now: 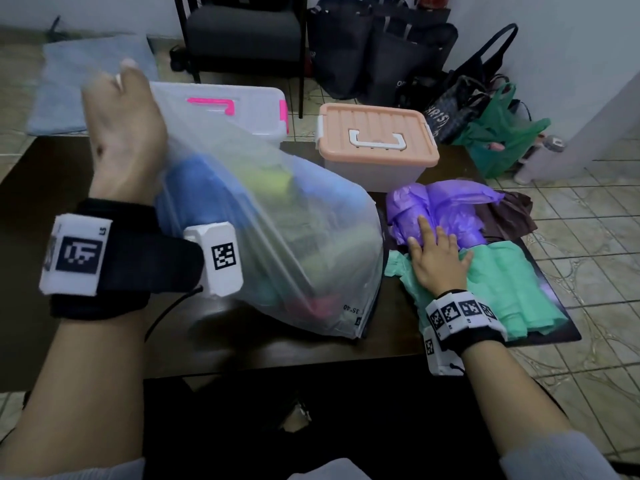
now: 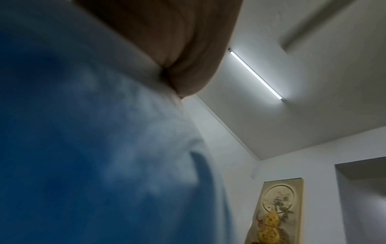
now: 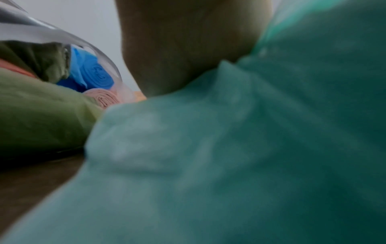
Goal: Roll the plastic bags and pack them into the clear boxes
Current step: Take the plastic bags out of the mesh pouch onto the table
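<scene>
Left hand (image 1: 124,129) grips clear bag (image 1: 277,244); right hand (image 1: 436,261) flat on green bag (image 1: 512,285).

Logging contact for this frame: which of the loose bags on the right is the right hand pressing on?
The green bag, nearest the person; the right hand lies flat on it, fingertips reaching the purple bag behind.

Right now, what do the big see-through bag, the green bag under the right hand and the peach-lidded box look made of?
Big see-through bag: thin translucent plastic film, softly glossy; coloured contents show through. Green bag: thin mint plastic film, matte and crinkled, lying in soft folds. Peach-lidded box: rigid moulded plastic, frosted clear walls, ribbed opaque lid, white handle.
</scene>
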